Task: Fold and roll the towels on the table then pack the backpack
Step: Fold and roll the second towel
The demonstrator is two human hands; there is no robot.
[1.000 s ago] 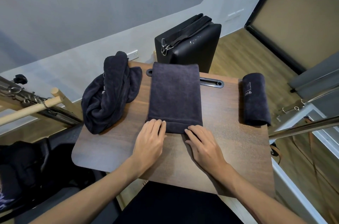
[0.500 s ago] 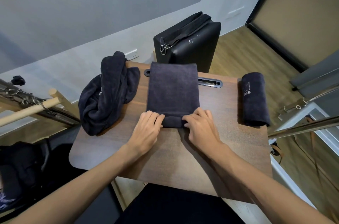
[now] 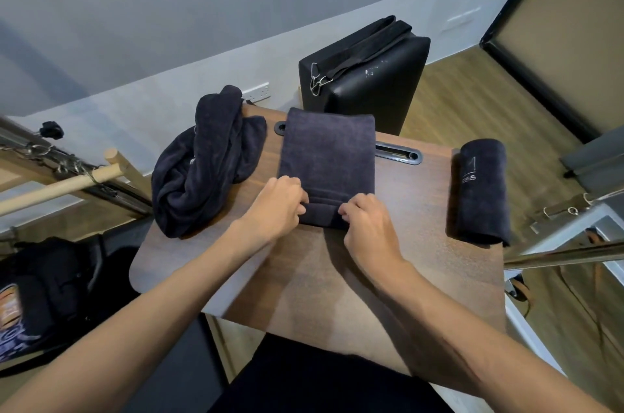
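Note:
A dark navy folded towel (image 3: 329, 155) lies flat in the middle of the wooden table (image 3: 337, 270), its near end turned up into a short roll. My left hand (image 3: 278, 206) grips the left side of that roll with curled fingers. My right hand (image 3: 366, 226) grips its right side the same way. A finished rolled towel (image 3: 481, 189) lies at the table's right edge. A crumpled dark towel (image 3: 206, 162) is heaped at the table's left, hanging partly over the edge. A black backpack (image 3: 44, 291) sits low at the left, below the table.
A black padded case (image 3: 368, 74) with a strap and metal clips stands behind the table's far edge. A black cable slot (image 3: 398, 154) is set in the tabletop. A wooden bar and metal frame (image 3: 60, 176) jut in at the left; a chrome rail (image 3: 567, 255) at the right.
Both hands moved away from me along the towel, rolling its near end up. The flat part of the towel has grown shorter and the roll thicker.

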